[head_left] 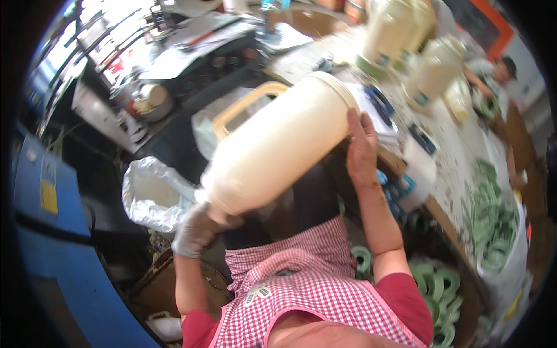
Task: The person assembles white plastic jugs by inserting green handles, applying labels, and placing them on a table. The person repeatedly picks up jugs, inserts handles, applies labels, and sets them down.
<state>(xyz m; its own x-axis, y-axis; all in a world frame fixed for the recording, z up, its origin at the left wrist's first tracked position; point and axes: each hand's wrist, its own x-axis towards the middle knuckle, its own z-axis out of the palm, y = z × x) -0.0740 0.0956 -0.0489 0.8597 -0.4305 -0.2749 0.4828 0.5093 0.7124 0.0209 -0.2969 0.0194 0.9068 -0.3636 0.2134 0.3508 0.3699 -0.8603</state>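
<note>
Cream jug held tilted across the lap, one hand at each end

The gloved left hand cups the narrow lower end, fingers curled round it; the bare right hand lies flat and spread against the wide rim, near the table edge. The handle faces up and away. Judging by its bulk, steady support wants the left palm kept under the weight while the right only guides, clear of the white bag below
</note>
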